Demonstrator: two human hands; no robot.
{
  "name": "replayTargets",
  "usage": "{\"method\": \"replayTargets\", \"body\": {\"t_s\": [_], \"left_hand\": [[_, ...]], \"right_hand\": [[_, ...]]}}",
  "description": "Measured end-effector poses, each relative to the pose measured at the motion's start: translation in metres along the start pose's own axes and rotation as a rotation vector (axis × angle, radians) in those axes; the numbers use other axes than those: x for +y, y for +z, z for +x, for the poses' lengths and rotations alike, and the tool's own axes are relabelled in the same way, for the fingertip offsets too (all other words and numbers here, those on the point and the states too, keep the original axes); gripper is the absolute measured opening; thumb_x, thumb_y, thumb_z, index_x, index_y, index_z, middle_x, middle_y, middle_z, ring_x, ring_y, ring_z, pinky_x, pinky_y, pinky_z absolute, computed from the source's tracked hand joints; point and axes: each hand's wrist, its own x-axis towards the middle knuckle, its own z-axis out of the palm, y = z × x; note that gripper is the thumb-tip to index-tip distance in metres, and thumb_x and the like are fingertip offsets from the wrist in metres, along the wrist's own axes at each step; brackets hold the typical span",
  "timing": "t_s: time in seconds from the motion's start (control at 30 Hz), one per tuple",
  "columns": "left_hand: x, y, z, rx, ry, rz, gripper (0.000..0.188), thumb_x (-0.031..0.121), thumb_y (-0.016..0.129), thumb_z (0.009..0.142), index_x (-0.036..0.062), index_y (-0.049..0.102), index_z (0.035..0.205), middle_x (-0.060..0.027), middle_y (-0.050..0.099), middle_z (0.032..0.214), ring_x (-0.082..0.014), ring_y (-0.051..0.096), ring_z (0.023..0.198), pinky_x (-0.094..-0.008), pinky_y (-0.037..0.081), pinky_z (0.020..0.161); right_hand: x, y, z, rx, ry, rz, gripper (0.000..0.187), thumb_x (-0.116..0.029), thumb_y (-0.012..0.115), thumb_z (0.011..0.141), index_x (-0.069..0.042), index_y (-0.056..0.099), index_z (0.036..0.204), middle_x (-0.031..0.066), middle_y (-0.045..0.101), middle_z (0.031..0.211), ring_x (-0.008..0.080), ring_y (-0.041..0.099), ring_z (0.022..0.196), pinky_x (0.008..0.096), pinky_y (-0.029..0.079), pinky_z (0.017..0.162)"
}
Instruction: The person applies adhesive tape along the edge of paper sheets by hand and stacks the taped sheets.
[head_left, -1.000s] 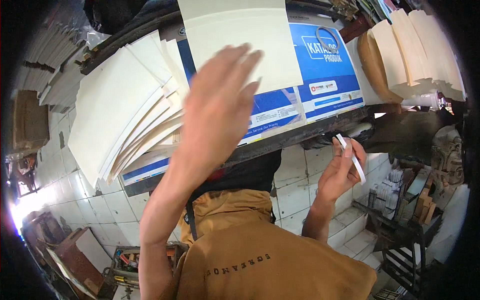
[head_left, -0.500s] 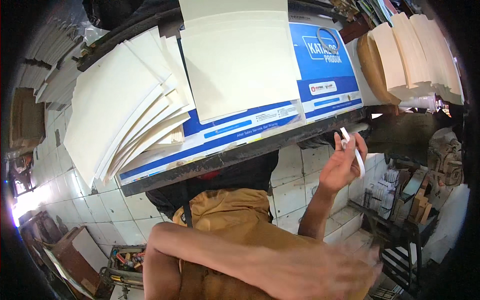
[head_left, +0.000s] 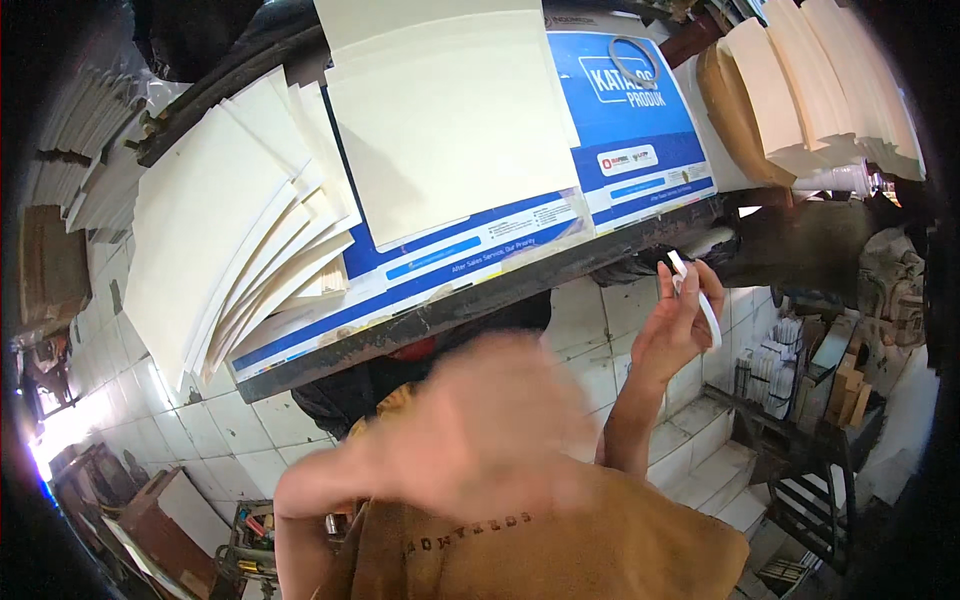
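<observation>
My right hand point(head_left: 678, 315) is raised off the front edge of the work table. Its fingers pinch a thin white curved band point(head_left: 713, 325), which resembles a narrow roll of tape seen nearly edge-on. My left hand point(head_left: 510, 410) is smeared by motion in front of my body, over brown cloth point(head_left: 580, 530), so its fingers cannot be made out. Large cream sheets point(head_left: 450, 140) lie on the table in front of me. To their left fans a pile of cream folded sheets point(head_left: 225, 210). Beneath both spreads a blue and white printed sheet point(head_left: 640, 130).
A grey ring point(head_left: 633, 62) rests on the printed sheet. At the far right stand cream paper stacks point(head_left: 765, 90). The table's dark edge point(head_left: 480, 292) runs across the middle. A dark slatted stand point(head_left: 810, 510) is at lower right, and a tray of small items point(head_left: 250, 545) at lower left.
My left hand has swept up and to the left, from low at the right to the middle. The right hand keeps its hold on the white band. The view has shifted slightly.
</observation>
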Motion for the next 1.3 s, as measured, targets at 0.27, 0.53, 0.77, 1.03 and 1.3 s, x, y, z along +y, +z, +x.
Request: {"method": "replayTargets", "body": {"t_s": [0.27,0.53,0.77,1.03,1.3], "left_hand": [[-0.06,0.03,-0.04,-0.357,-0.278,0.533,0.074,0.045,0.057,0.103,-0.0056,0.041,0.154,-0.0224,0.033,0.166,-0.0438,0.028,0.154,-0.0563,0.027,0.124],[-0.046,0.024,-0.064,-0.211,-0.4,0.414,0.078,0.039,0.07,0.096,-0.0015,0.041,0.155,-0.0209,0.032,0.167,-0.0435,0.03,0.153,-0.0563,0.027,0.123],[-0.025,0.016,-0.085,-0.338,-0.442,0.452,0.086,0.045,0.071,0.092,-0.0003,0.039,0.157,-0.0188,0.036,0.165,-0.0395,0.03,0.154,-0.0586,0.02,0.124],[-0.027,-0.001,-0.124,-0.008,-0.475,0.287,0.089,0.008,0.083,0.078,-0.0036,0.037,0.153,-0.0238,0.044,0.157,-0.046,0.039,0.147,-0.0609,0.027,0.121],[-0.035,0.008,-0.135,0.074,-0.455,0.312,0.092,0.008,0.083,0.076,-0.0042,0.035,0.154,-0.0205,0.047,0.157,-0.0411,0.04,0.149,-0.0559,0.03,0.118]], "right_hand": [[-0.017,0.029,0.003,-0.096,-0.142,-0.119,0.021,-0.002,0.066,0.099,0.006,0.063,0.118,0.0122,0.067,0.107,0.0192,0.067,0.102,0.0368,0.056,0.097],[-0.016,0.102,-0.024,-0.562,-0.16,-0.056,0.026,0.005,0.071,0.092,0.003,0.066,0.118,0.0104,0.071,0.104,0.0126,0.066,0.091,0.0251,0.053,0.08],[-0.026,0.131,-0.035,-0.615,-0.094,-0.01,0.025,0.004,0.071,0.092,0.001,0.067,0.117,0.0097,0.072,0.099,0.0119,0.066,0.087,0.0255,0.052,0.076],[-0.025,0.141,-0.064,-0.874,-0.257,-0.311,0.035,-0.006,0.077,0.085,-0.01,0.071,0.12,0.0015,0.074,0.085,0.018,0.068,0.086,0.0386,0.043,0.092],[-0.021,0.151,-0.082,-0.917,-0.193,-0.36,0.04,-0.005,0.076,0.085,-0.011,0.07,0.124,0.0004,0.073,0.086,0.0209,0.065,0.097,0.046,0.038,0.095]]}}
